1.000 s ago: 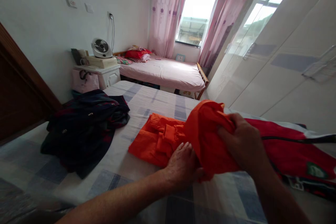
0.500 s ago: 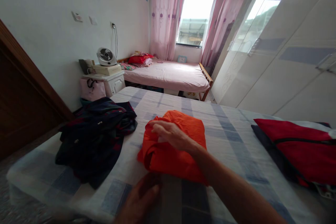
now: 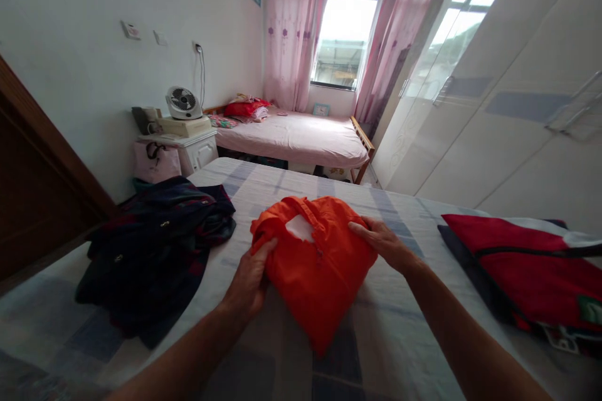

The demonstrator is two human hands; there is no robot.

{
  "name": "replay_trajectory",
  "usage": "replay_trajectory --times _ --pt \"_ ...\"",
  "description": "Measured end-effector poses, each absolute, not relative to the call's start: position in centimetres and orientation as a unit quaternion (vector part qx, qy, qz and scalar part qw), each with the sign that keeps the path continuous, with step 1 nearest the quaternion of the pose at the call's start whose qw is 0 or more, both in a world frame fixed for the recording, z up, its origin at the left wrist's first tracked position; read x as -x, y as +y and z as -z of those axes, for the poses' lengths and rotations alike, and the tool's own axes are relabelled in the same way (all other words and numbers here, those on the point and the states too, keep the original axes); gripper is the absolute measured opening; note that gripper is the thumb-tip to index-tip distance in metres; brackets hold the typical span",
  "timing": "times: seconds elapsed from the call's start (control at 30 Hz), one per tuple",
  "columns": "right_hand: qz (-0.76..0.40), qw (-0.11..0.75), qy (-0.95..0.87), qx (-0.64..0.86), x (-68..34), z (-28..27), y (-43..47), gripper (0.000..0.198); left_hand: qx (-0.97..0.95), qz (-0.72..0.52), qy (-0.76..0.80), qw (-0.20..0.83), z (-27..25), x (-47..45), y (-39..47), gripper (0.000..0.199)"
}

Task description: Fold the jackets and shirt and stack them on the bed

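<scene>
An orange garment (image 3: 324, 269), bundled into a compact shape with its collar and a white patch inside the neck facing up, is in front of me over the bed. My left hand (image 3: 251, 276) grips its left side, thumb on top and fingers underneath. On the right side, my right hand (image 3: 379, 238) pinches the cloth near the upper edge, its fingertips partly hidden by the fabric. The garment's lower corner points toward me. Whether its underside rests on the sheet cannot be made out.
A dark plaid garment (image 3: 155, 250) lies left on the checked bedsheet (image 3: 263, 369). Red and dark folded clothes (image 3: 517, 263) lie at the right. Beyond stand a second, pink-covered bed (image 3: 301, 138), a nightstand (image 3: 202, 150) with a fan (image 3: 183, 102), and a white wardrobe (image 3: 470, 138).
The orange garment has been turned so its collar shows on top. My left hand has risen to grip its left side; my right hand has shifted from its top to the right side.
</scene>
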State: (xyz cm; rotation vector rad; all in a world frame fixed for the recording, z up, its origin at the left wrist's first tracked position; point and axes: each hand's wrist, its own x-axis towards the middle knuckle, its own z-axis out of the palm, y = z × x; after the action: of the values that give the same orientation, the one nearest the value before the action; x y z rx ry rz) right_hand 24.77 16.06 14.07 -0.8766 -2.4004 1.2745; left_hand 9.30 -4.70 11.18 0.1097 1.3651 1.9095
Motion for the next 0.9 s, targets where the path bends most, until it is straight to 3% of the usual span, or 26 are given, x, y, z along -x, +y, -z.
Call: replay_trajectory --times 0.13,0.23,0.3,0.4,0.47,0.53,0.63,0.73,0.9 --pt "-0.547 0.175 -0.751 0.325 -28.6 -13.2 14.8 0.044 -0.156 -0.688 0.598 0.381 -11.1 -5.8 -0.4 0.03" --pt "-0.423 0.186 -0.762 0.453 -30.2 -10.9 14.6 0.042 -0.187 -0.652 0.662 0.319 -10.0 -4.6 1.8 0.043" --pt "-0.309 0.244 -0.782 0.484 -30.4 -10.3 14.5 0.046 -0.215 -0.639 0.699 0.238 -9.3 -4.6 2.4 0.055" --pt "-0.196 0.339 -0.83 0.398 -29.4 -11.6 13.9 0.052 -0.311 -0.612 0.716 0.129 -9.1 -5.5 2.2 0.054" --pt "-0.14 0.354 -0.865 0.327 -28.2 -12.6 13.4 0.052 -0.448 -0.536 0.714 0.05 -9.3 -6.5 1.7 0.05" --pt "-0.107 0.314 -0.896 0.294 -26.8 -12.5 13.1 0.053 -0.591 -0.416 0.691 0.012 -9.3 -7.5 1.3 0.049" --pt "-0.134 0.176 -0.926 0.305 -25.2 -10.0 13.4 0.057 -0.671 -0.319 0.667 0.057 -8.6 -8.5 1.1 0.049" --pt "-0.16 0.115 -0.925 0.326 -24.7 -7.2 14.2 0.063 -0.663 -0.335 0.663 0.09 -7.9 -8.7 1.2 0.048" --pt "-0.158 0.132 -0.921 0.33 -25.0 -6.6 14.6 0.063 -0.575 -0.472 0.667 0.046 -8.1 -7.4 0.8 0.035"
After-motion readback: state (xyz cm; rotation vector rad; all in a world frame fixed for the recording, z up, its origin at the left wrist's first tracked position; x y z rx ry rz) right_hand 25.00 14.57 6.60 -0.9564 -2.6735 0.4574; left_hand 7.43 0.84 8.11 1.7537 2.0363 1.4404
